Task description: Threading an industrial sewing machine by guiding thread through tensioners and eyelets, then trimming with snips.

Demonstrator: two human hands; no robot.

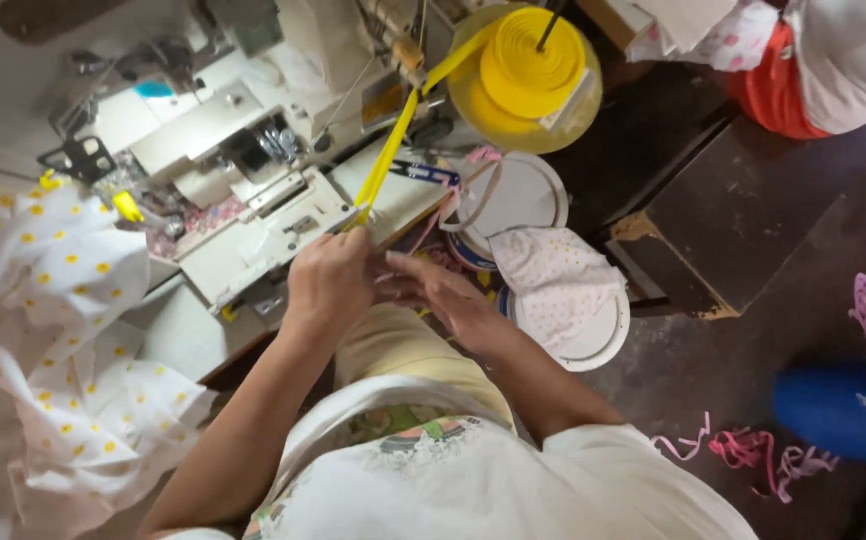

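two hands at the machine (253,190) | left hand (328,280) pinched shut on yellow tape (393,145) - taut above its fingers | right hand (448,300) open, empty, just beside | risk: tape may twist - grip slipping

The left hand (331,282) closes over the lower end of the yellow tape (391,155), hiding where it ends and what the fingers pinch. Beside that tape, the right hand (443,295) is motion-blurred, its grip unreadable. Left of the tape, the dotted fabric (53,340) runs off the frame edge.
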